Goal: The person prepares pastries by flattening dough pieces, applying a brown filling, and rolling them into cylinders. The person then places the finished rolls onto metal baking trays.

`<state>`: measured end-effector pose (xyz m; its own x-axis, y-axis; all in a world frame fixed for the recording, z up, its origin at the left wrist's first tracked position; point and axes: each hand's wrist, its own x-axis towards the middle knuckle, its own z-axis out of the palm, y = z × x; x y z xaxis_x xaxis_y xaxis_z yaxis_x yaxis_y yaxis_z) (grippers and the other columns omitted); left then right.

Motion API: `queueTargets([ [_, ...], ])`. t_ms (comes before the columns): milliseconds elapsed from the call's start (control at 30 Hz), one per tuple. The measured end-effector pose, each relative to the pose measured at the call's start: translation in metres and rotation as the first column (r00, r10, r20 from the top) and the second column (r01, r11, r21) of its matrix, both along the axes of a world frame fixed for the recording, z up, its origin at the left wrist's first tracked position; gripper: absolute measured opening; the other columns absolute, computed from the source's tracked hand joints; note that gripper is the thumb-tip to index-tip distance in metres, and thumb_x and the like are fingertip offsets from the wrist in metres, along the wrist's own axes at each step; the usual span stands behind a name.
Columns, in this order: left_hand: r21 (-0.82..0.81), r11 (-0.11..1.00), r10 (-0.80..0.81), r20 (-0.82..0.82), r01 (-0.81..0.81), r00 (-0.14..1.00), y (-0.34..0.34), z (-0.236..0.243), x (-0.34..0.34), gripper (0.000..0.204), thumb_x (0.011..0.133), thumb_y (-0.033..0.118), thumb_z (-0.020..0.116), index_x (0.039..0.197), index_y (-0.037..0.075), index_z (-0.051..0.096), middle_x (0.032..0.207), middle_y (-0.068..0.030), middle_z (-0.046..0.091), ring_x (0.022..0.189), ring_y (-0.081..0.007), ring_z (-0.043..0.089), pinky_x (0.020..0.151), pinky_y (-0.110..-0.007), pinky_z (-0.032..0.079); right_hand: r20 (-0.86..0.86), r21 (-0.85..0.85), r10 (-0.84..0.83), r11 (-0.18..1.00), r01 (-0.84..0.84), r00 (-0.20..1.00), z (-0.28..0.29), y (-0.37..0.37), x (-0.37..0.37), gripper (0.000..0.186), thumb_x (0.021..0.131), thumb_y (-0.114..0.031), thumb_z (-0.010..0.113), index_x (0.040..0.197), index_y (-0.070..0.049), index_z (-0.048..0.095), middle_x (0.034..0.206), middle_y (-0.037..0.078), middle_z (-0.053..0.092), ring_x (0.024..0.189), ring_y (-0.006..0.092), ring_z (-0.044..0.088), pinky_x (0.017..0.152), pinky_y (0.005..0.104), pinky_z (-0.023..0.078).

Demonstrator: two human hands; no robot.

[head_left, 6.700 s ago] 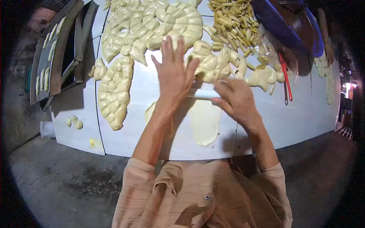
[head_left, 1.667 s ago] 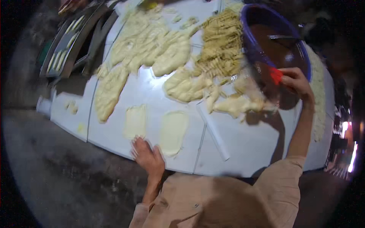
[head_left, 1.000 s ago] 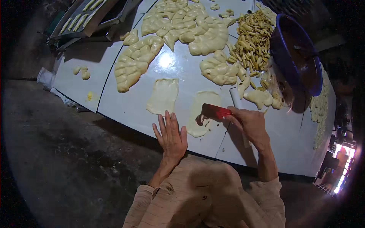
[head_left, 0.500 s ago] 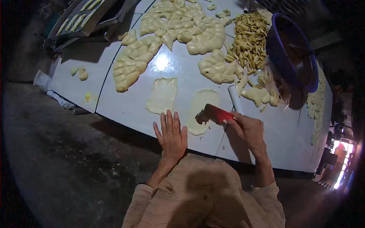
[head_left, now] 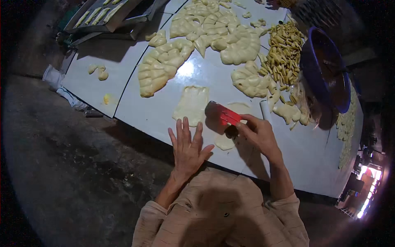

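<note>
My right hand (head_left: 257, 136) grips a red spatula (head_left: 230, 116), its blade smeared with brown filling and raised between two thin dough sheets. The right sheet (head_left: 223, 141) carries a dark brown patch, partly hidden under the spatula and my hand. My left hand (head_left: 188, 150) lies with fingers spread, their tips at the lower edge of the left dough sheet (head_left: 190, 105). A white rolling pin (head_left: 265, 111) rests to the right, partly behind my right hand. Divided dough masses (head_left: 163, 68) lie higher on the white table (head_left: 300, 160).
A heap of yellowish strips (head_left: 284, 51) sits beside a purple basin (head_left: 323, 70) of brown mixture. Metal trays (head_left: 98, 22) holding pale dough sticks are at upper left. Small dough lumps (head_left: 103, 74) lie at left, and small pale pieces (head_left: 345, 123) along the right.
Earlier my hands worked the rolling pin; my right hand then took up the spatula. Since half a second ago its blade has risen up-left from the right sheet. My left thumb has spread outward.
</note>
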<state>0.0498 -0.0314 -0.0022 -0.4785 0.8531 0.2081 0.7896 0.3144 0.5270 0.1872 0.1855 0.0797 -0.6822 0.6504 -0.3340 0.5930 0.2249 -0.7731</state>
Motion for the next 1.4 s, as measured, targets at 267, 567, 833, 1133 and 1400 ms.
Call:
queueTargets([
  [267, -0.273, 0.962, -0.051, -0.078, 0.028, 0.996, 0.027, 0.005, -0.041, 0.094, 0.087, 0.076, 0.054, 0.161, 0.022, 0.031, 0.167, -0.0268, 0.009, 0.154, -0.0478, 0.005, 0.112, -0.078, 0.002, 0.120, 0.274, 0.250, 0.922, -0.274, 0.961, -0.017, -0.021, -0.060, 0.040, 0.097, -0.034, 0.065, 0.122, -0.003, 0.069, 0.081, 0.017, 0.073, 0.073, 0.0296, 0.073, 0.066, 0.0379, 0.054],
  [567, -0.388, 0.921, 0.006, -0.092, -0.041, 0.996, 0.012, 0.005, -0.058, 0.093, 0.090, 0.076, 0.050, 0.161, 0.019, 0.030, 0.164, -0.0328, 0.012, 0.152, -0.0523, 0.006, 0.112, -0.078, 0.002, 0.180, 0.167, 0.138, 0.971, -0.169, 0.974, 0.006, -0.010, -0.043, 0.042, 0.098, -0.036, 0.066, 0.124, -0.004, 0.069, 0.082, 0.012, 0.075, 0.068, 0.0225, 0.071, 0.064, 0.0349, 0.052],
  [833, -0.343, 0.938, -0.097, -0.112, 0.053, 0.989, 0.017, 0.003, -0.053, 0.084, 0.091, 0.069, 0.055, 0.158, 0.022, 0.036, 0.164, -0.0318, 0.015, 0.152, -0.0522, 0.009, 0.112, -0.079, 0.005, 0.206, 0.186, 0.110, 0.971, -0.150, 0.972, 0.016, -0.020, -0.058, 0.035, 0.099, -0.034, 0.060, 0.123, -0.011, 0.070, 0.084, 0.016, 0.074, 0.080, 0.0358, 0.071, 0.075, 0.0450, 0.053],
  [1133, -0.379, 0.924, -0.098, -0.132, 0.042, 0.986, -0.005, 0.003, -0.056, 0.082, 0.092, 0.069, 0.053, 0.159, 0.025, 0.036, 0.163, -0.0313, 0.017, 0.151, -0.0529, 0.012, 0.110, -0.080, 0.006, -0.034, 0.333, 0.055, 0.942, -0.041, 0.998, -0.020, -0.025, -0.053, 0.029, 0.097, -0.030, 0.068, 0.119, -0.012, 0.073, 0.077, 0.011, 0.072, 0.064, 0.0232, 0.069, 0.061, 0.0342, 0.052],
  [1400, -0.408, 0.910, -0.121, -0.087, 0.075, 0.989, 0.006, 0.011, -0.053, 0.077, 0.092, 0.061, 0.060, 0.155, 0.020, 0.043, 0.161, -0.0331, 0.024, 0.150, -0.0536, 0.016, 0.115, -0.075, 0.007, -0.140, -0.570, -0.431, 0.771, 0.283, 0.891, -0.005, 0.009, -0.019, 0.020, 0.100, -0.024, 0.064, 0.104, -0.005, 0.070, 0.072, -0.004, 0.061, 0.056, 0.0061, 0.056, 0.051, 0.0218, 0.042],
])
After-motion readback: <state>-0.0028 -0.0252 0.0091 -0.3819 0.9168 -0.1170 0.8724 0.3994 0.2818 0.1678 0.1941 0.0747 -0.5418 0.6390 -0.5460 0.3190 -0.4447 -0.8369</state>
